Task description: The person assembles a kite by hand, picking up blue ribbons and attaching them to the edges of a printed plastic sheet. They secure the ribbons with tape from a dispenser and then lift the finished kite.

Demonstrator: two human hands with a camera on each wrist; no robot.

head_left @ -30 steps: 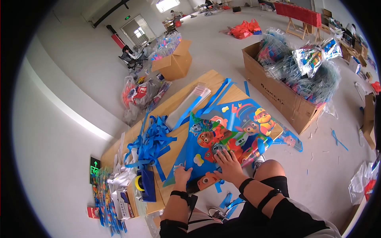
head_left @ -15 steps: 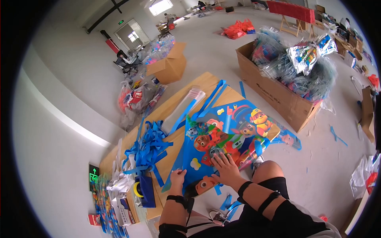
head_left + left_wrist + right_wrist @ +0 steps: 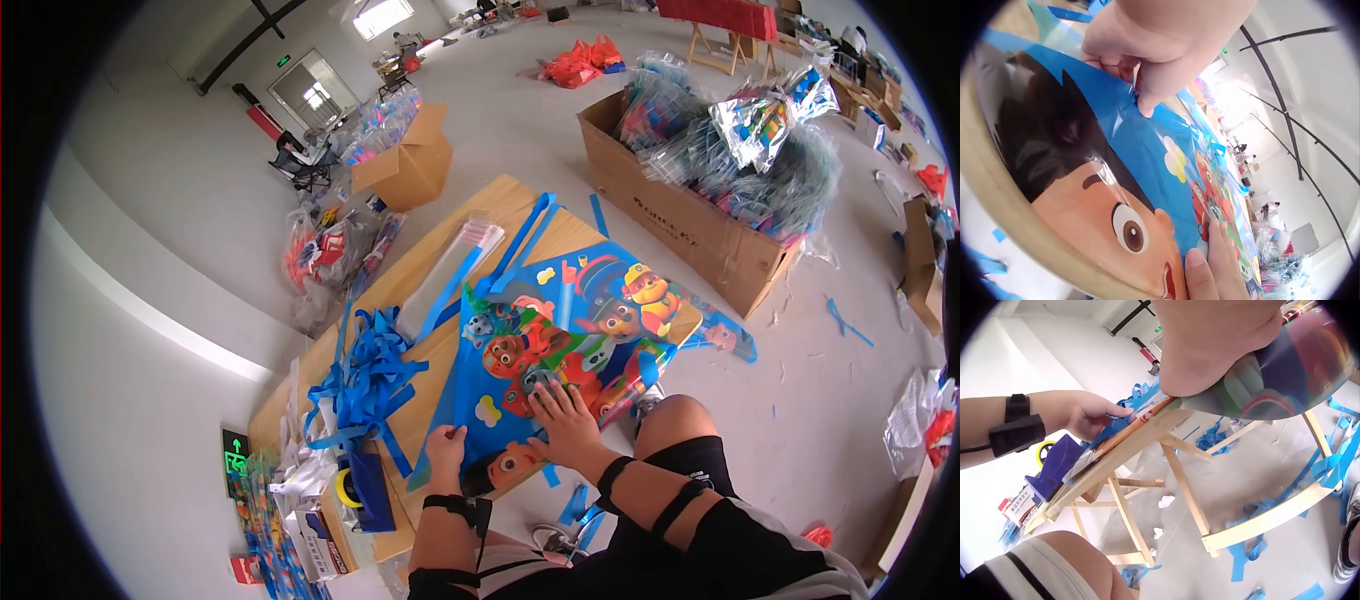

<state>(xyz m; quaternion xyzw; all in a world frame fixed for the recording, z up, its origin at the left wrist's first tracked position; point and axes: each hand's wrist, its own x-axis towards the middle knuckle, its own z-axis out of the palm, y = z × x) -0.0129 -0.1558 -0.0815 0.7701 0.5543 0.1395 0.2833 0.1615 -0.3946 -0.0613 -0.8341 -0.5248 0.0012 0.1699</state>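
Observation:
A shiny blue plastic sheet (image 3: 590, 280) printed with cartoon characters lies over the wooden table (image 3: 430, 370), part of it folded over on itself. My left hand (image 3: 445, 455) is at the sheet's near left edge. In the left wrist view its thumb and curled fingers (image 3: 1145, 106) pinch that edge, beside a large printed face. My right hand (image 3: 568, 420) rests on the folded part with its fingers spread. From the right wrist view, the sheet's right side curves down past the table edge.
Tangled blue strips (image 3: 370, 365) lie left of the sheet, beside a blue tape dispenser (image 3: 370, 490). Clear plastic sleeves (image 3: 455, 275) lie farther back. Beyond the table stand a large carton (image 3: 690, 210) full of bagged goods and a smaller carton (image 3: 415, 165). Cut strips (image 3: 1254, 550) litter the floor.
The head view has turned slightly right, so the scene slides left. My left thumb has drawn in against the fingers at the sheet's edge. The right hand stays on the sheet.

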